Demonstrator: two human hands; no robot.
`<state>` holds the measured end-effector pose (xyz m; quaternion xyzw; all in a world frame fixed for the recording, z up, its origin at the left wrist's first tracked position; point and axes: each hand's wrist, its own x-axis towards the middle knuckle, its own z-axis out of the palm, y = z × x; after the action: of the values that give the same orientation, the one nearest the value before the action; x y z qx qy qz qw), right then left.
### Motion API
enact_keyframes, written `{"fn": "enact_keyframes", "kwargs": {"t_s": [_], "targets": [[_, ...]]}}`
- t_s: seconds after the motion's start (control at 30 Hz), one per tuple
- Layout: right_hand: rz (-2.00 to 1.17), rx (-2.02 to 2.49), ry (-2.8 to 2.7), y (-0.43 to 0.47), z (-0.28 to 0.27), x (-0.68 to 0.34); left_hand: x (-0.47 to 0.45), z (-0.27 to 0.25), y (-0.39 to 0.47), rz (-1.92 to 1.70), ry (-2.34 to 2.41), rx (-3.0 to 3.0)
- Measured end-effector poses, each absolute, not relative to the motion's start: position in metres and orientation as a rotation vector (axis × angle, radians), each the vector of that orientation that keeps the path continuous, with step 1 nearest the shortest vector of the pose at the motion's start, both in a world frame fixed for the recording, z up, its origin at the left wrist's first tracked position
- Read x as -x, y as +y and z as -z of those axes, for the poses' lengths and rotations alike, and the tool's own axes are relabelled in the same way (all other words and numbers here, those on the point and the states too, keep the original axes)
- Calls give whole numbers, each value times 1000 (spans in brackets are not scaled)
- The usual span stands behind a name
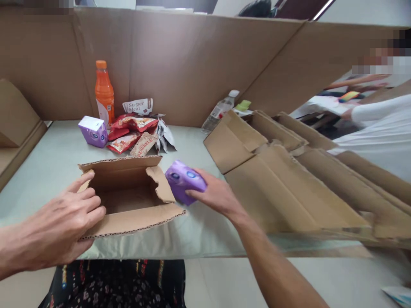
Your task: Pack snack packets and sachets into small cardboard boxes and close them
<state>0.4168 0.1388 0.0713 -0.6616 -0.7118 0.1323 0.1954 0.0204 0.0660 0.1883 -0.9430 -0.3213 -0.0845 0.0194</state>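
An open cardboard box (128,222) stands in front of me, its flaps spread and its inside bare. My left hand (72,214) grips the box's left side, the index finger stretched over the left flap and the thumb low on the outside. Just right of the box, my right hand (213,190) is closed around a purple tissue pack (184,182) with blue ovals on it. The pack is tilted close to the right flap; whether it touches the flap I cannot tell. A similar purple pack (93,131) with a white face sits at the back left.
Behind the box lie several snack packets (135,130) beside an orange bottle (104,94). A clear bottle (221,111) leans near a cardboard divider (289,184) on the right. Tall cardboard panels (180,64) wall the back. Past them at right, another person's white sleeve (379,111) shows.
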Motion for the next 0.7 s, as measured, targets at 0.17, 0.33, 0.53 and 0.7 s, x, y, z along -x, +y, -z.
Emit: {"fn": "enact_keyframes", "kwargs": {"t_s": [0.17,0.33,0.53,0.7], "targets": [[-245,1502,-1546,118,-132,-413,-4,-165,48,440,-1076,2794],[-174,978,-2029,101,-196,-349,1,-144,40,611,-1071,2714],[28,921,-2836,106,-215,-278,5,-137,36,666,-1070,2633],[-78,971,-3152,117,-203,-234,5,-136,38,662,-1026,2669]]}}
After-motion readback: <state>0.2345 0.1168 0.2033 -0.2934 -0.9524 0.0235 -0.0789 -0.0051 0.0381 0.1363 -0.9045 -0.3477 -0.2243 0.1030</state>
